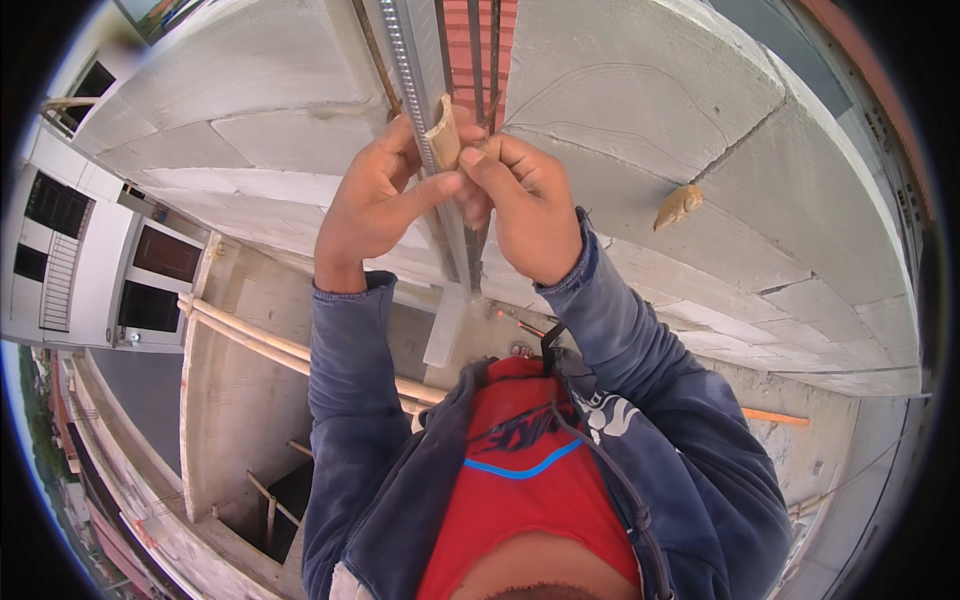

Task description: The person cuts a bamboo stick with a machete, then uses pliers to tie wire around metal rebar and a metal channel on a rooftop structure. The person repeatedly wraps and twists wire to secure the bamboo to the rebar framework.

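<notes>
A tall grey metal channel [430, 55] with a perforated edge stands in a gap between pale block walls. My left hand [375, 195] reaches round it, fingers partly behind and thumb across the front. Against the channel, between my hands, sits a short, curved tan piece that looks like split bamboo [444, 138]. My right hand [525, 200] is closed in a pinch at its lower right edge; what lies between thumb and finger is hidden. Thin wire [605, 68] loops over the right wall from beside these fingers. Whether they hold it is not visible.
Rusty steel bars [476, 50] rise beside the channel. A tan lump [678, 206] sticks out of the right block wall [640, 130]. Wooden poles [250, 325] cross at lower left, near a dark floor opening [275, 505]. A white block-like piece [445, 330] is below my hands.
</notes>
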The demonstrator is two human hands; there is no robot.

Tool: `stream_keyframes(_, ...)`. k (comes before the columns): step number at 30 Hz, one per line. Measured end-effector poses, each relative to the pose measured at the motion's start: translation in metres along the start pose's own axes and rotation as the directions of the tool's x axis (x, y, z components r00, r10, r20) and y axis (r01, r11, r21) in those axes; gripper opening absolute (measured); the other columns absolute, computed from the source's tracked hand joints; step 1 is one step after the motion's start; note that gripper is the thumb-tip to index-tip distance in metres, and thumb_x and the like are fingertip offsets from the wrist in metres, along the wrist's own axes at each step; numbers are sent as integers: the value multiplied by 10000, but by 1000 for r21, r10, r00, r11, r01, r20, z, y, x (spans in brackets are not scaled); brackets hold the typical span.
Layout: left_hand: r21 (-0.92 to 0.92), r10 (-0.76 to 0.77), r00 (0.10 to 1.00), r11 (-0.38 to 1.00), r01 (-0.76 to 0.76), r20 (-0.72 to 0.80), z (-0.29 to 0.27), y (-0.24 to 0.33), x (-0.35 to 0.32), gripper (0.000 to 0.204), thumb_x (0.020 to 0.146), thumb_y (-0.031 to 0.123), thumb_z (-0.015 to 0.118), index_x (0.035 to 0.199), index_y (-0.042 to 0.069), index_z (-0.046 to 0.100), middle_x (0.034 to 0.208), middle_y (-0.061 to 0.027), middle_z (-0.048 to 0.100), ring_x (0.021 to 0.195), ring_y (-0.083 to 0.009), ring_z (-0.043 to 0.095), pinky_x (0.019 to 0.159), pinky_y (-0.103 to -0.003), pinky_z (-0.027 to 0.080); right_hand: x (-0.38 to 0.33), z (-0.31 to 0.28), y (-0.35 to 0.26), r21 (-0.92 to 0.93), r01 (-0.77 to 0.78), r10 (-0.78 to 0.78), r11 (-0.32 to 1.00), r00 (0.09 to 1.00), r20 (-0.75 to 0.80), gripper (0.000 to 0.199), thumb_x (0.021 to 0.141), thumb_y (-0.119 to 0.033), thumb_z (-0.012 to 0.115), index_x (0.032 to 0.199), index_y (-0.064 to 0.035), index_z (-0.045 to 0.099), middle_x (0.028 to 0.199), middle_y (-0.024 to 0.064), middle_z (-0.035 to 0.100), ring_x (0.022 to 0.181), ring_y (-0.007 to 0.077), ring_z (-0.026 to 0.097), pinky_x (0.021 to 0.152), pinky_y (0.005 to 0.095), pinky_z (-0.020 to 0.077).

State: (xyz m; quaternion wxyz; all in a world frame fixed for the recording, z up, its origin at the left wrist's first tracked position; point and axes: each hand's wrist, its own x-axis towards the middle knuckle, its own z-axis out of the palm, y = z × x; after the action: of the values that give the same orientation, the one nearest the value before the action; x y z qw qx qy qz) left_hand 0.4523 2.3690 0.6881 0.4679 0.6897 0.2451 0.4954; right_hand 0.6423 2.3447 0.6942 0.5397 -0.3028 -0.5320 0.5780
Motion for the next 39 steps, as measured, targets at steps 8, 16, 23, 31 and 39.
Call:
stream_keyframes(8,316,-52,998,948,40,32,-9,12,-1,590,888,33,794,1422,-6,547,1229,-126,680,1113,-229,700,983,-404,570,-2,5,-11,21,-155,156,988,988,-14,264,1071,-177,615,860,-19,639,767,33,658,623,79,593,553,254,478)
stream_keyframes(16,470,157,957,882,-24,-246,22,-12,-17,451,925,84,780,1322,-14,590,1126,-101,725,1073,-205,702,949,-371,546,-11,17,-1,-22,4,-5,1000,998,-58,258,1089,-148,599,891,10,646,824,57,711,732,108,700,631,277,543)
stream_keyframes(23,640,301,900,768,-32,-316,34,-25,-23,575,891,185,847,1361,-6,576,1117,-152,736,960,-337,778,792,-419,617,-20,16,-3,-10,-99,99,995,994,-35,263,1121,-221,572,971,-20,651,918,63,739,755,114,714,644,257,534)
stream_keyframes(31,520,124,943,852,58,-309,29,-19,-26,488,892,187,825,1318,33,642,1173,-165,735,989,-340,764,832,-424,603,-24,22,-4,-27,-39,37,999,996,-77,227,1112,-170,575,1000,11,652,877,60,730,799,93,709,686,258,564)
stream_keyframes(39,496,129,891,860,119,-436,48,-28,-36,324,881,146,823,1191,68,769,1132,-115,757,955,-309,747,798,-400,592,-31,23,6,-177,75,-84,981,995,-45,193,1101,-136,584,997,6,665,933,96,750,845,135,714,727,288,567)
